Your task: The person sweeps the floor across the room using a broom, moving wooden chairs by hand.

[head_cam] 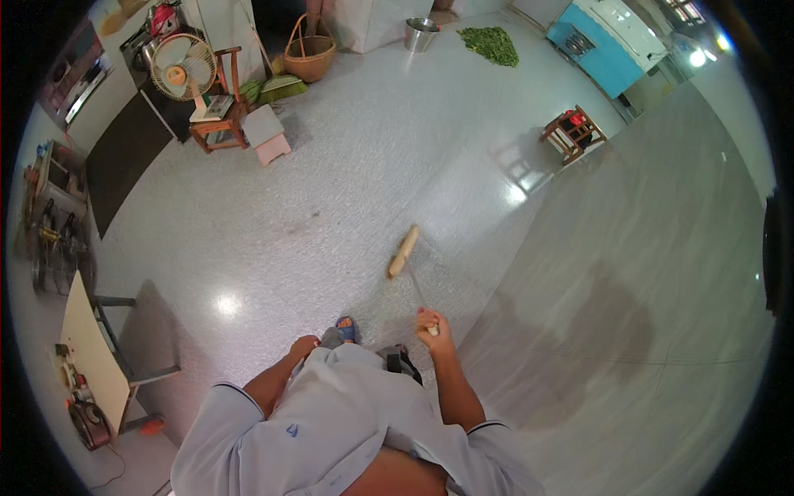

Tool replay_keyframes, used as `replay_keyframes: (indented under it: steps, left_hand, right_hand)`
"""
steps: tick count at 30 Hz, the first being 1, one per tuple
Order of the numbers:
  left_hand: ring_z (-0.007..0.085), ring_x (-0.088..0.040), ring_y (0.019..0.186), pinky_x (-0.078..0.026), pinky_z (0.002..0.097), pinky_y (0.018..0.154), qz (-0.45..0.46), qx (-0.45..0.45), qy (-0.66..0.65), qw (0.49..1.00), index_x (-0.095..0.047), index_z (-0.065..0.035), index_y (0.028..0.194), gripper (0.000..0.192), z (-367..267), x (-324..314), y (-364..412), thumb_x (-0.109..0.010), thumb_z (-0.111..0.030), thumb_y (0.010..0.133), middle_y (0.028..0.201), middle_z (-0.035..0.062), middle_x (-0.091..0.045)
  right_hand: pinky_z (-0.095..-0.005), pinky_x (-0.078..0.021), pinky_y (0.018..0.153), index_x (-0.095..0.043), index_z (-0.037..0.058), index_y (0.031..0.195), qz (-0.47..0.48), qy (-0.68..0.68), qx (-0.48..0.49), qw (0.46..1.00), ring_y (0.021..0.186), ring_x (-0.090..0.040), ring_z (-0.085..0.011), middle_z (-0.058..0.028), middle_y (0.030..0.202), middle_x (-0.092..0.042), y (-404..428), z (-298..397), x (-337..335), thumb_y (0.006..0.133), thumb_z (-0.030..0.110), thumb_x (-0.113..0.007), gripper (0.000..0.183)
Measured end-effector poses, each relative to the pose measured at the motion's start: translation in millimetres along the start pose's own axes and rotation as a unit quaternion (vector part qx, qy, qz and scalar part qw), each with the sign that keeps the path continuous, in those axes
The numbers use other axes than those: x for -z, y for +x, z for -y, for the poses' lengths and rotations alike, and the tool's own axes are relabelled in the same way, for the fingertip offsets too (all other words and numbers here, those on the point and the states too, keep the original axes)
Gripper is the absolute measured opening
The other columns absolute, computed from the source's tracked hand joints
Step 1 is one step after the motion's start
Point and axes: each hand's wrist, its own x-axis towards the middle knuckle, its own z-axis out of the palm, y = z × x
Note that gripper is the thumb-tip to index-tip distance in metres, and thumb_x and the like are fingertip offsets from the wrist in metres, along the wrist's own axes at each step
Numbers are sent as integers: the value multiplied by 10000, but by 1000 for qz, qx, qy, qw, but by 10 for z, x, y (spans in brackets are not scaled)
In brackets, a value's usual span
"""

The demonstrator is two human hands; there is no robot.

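My right hand (433, 327) is closed around the end of a thin broom handle (417, 284), in front of my body. From it the handle reaches forward to a narrow tan broom head (404, 252), which lies at the speckled grey floor (347, 186) and looks slightly blurred. My left hand (306, 346) rests low by my left thigh, near the grey trouser leg. Its fingers are partly hidden, so whether it holds anything does not show. A small dark patch of debris (316, 214) lies on the floor ahead, left of the broom head.
A pile of green leaves (490, 44), a metal bucket (421, 35) and a wicker basket (310, 57) stand far ahead. At left are a fan (183, 67) on a wooden chair (218, 127), a step stool (267, 132) and a table (93, 353). A wooden stool (572, 133) stands right.
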Motion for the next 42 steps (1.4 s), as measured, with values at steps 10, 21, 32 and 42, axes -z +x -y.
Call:
replay_keyframes:
  steps: [10, 21, 32, 42]
  left_hand:
    - [309, -540, 742, -428, 377, 651, -70, 155, 5, 985, -588, -59, 686, 227, 32, -522, -277, -456, -240, 643, 754, 153, -568]
    - [314, -535, 781, -421, 393, 684, -89, 209, -42, 973, -574, -106, 853, 264, -1096, -1279, 119, -459, -274, 683, 834, 146, -563]
    - [302, -541, 774, -428, 384, 676, -245, 324, -121, 906, -593, -107, 802, 245, -2000, -1479, -328, -465, -273, 676, 815, 155, -563]
    - [269, -551, 765, -427, 349, 678, -257, 280, -266, 886, -581, -77, 831, 263, -2093, -1903, -853, -544, -260, 646, 808, 135, -573]
  right_hand:
    - [-200, -348, 367, -382, -2, 797, 3, 19, 17, 1000, 402, -391, -85, 3, 502, -371, -358, 659, -499, 773, 56, -381, 63]
    - [-241, -363, 367, -350, 71, 546, -47, -657, 139, 740, 405, -390, -115, -15, 472, -364, -175, 1889, 186, 683, -13, -390, 165]
    - [-200, -300, 358, -378, 47, 614, -187, -236, -177, 937, 368, -344, -92, 6, 463, -340, -36, 1047, -682, 732, 32, -424, 126]
    - [-168, -266, 355, -410, 39, 780, -156, -422, -415, 791, 414, -332, -28, 46, 522, -340, -240, 432, -522, 781, 91, -425, 55]
